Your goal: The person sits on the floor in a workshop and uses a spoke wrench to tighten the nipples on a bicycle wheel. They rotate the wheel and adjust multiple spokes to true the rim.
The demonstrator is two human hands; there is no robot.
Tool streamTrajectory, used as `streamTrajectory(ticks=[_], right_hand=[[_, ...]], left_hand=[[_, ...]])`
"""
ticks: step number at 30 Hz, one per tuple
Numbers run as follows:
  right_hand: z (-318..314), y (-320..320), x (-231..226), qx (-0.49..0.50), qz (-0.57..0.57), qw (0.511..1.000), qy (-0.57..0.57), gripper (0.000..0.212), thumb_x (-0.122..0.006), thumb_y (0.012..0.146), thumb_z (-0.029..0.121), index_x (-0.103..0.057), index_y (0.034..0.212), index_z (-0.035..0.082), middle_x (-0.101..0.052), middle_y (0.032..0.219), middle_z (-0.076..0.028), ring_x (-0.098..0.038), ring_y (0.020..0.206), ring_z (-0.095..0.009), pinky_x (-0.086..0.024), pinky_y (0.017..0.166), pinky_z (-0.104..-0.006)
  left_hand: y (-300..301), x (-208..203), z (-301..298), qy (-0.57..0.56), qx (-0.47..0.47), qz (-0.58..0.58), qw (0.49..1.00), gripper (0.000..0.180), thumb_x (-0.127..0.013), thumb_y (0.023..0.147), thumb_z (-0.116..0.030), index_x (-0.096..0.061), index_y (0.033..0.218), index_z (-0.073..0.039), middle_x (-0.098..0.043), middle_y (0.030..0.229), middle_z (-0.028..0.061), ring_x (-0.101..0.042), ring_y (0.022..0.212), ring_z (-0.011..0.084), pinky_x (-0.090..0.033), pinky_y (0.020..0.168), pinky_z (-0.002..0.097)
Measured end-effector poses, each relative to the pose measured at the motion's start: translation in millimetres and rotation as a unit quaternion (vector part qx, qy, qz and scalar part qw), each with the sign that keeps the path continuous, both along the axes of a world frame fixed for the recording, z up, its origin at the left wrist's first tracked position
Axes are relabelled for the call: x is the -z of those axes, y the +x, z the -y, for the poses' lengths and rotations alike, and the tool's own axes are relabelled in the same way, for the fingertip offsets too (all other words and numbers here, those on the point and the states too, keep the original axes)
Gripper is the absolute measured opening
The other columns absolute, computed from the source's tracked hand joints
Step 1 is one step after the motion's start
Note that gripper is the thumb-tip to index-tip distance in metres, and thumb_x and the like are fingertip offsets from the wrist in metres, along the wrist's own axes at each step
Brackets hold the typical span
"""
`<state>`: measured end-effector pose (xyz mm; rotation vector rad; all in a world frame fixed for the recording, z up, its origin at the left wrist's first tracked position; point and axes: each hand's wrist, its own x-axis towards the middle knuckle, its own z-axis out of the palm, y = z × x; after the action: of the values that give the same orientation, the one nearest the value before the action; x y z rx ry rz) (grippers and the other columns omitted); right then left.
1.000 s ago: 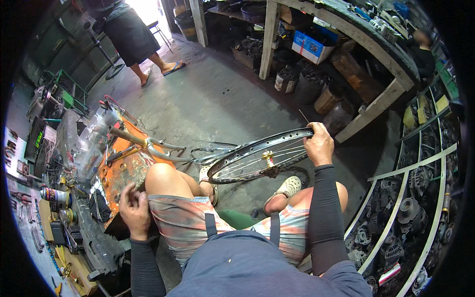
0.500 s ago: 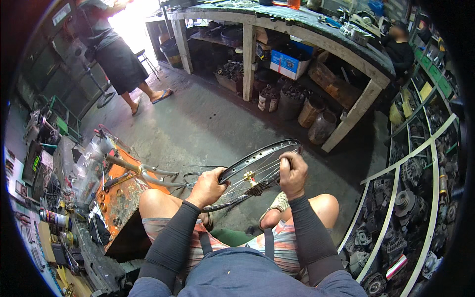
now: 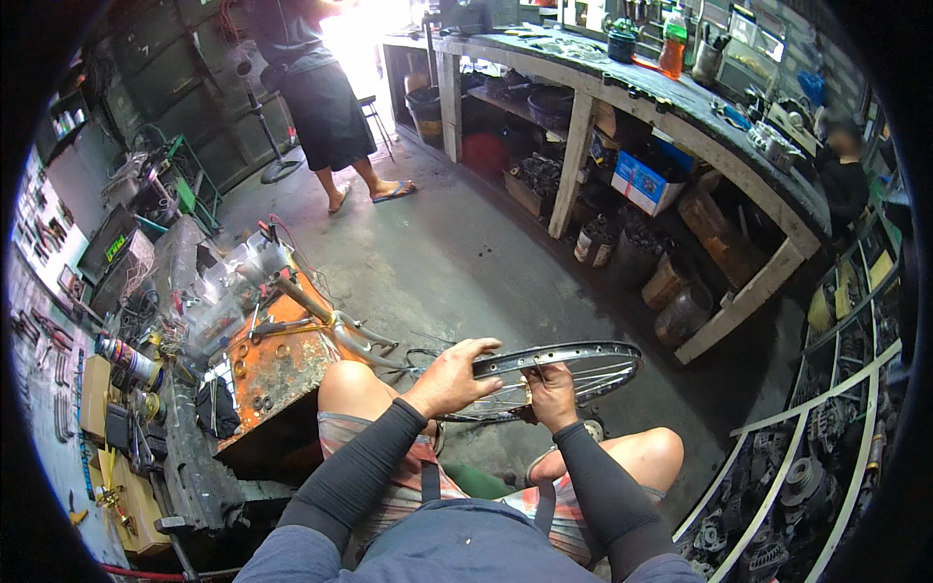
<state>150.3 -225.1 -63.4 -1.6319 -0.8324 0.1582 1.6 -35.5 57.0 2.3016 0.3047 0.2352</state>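
A bicycle wheel (image 3: 612,350), with a black rim and thin spokes, is held tilted above the floor in front of my knees. My left hand (image 3: 453,382) is closed round the rim on its left side. My right hand (image 3: 552,396) is inside the ring of the rim, fingers curled at the spokes and hub; its fingertips are partly hidden. Only a sliver of the gold hub shows beside this hand. A bicycle frame (image 3: 309,299) lies to the left, its tubes reaching toward the wheel.
An orange, worn work surface (image 3: 282,374) stands by my left knee, with clutter beyond. A long workbench (image 3: 583,53) runs across the back, with buckets and a blue box (image 3: 641,180) beneath. Shelves of metal parts (image 3: 802,476) line the right. One person (image 3: 321,107) stands far left; another sits far right.
My right hand has moved from the rim's right side to the hub area. The wheel has turned flatter to my view. My view has shifted left.
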Motion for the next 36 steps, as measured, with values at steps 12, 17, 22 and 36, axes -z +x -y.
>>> streamTrajectory(ticks=[12, 17, 22, 36], right_hand=[[-12.0, -10.7, 3.2, -0.072, -0.095, 0.99, 0.073, 0.016, -0.077, 0.107, -0.002, -0.084, 0.121, 0.0, -0.088, 0.107, -0.01, -0.075, 0.099, -0.013, -0.062, 0.09, -0.0346], [-12.0, -14.4, -14.0, -0.086, -0.073, 0.994, -0.01, 0.01, -0.079, 0.108, 0.0, -0.082, 0.117, 0.002, -0.083, 0.105, -0.002, -0.07, 0.098, -0.011, -0.06, 0.086, -0.0361], [-13.1, -19.0, -25.5, -0.072, 0.0, 0.964, -0.257, 0.028, -0.083, 0.104, 0.02, -0.083, 0.125, 0.001, -0.084, 0.119, -0.024, -0.082, 0.111, -0.04, -0.062, 0.098, -0.048], [-26.4, -11.5, 6.7, -0.092, -0.021, 0.995, -0.033, 0.017, -0.078, 0.104, 0.006, -0.084, 0.119, 0.001, -0.086, 0.11, -0.019, -0.084, 0.097, -0.029, -0.063, 0.088, -0.0393]], left_hand=[[22.4, 6.4, 12.5, -0.125, 0.046, 0.115, 0.984, 0.017, -0.082, 0.104, -0.008, -0.084, 0.119, 0.0, -0.084, 0.13, 0.015, -0.082, 0.11, 0.0267, -0.066, 0.098, 0.0381], [20.3, 4.7, 8.5, -0.069, 0.023, 0.178, 0.981, 0.013, -0.079, 0.108, -0.012, -0.082, 0.11, 0.001, -0.084, 0.122, 0.0145, -0.081, 0.105, 0.0268, -0.065, 0.094, 0.0385], [24.9, -21.3, -6.8, -0.271, -0.115, 0.332, 0.896, 0.021, -0.074, 0.117, -0.024, -0.077, 0.114, -0.003, -0.083, 0.105, 0.0074, -0.077, 0.095, 0.0168, -0.063, 0.088, 0.0359], [-1.4, -4.8, -0.1, -0.01, 0.023, 0.111, 0.993, 0.025, -0.086, 0.099, -0.008, -0.083, 0.124, -0.01, -0.08, 0.126, 0.0123, -0.08, 0.112, 0.032, -0.065, 0.099, 0.0412]])
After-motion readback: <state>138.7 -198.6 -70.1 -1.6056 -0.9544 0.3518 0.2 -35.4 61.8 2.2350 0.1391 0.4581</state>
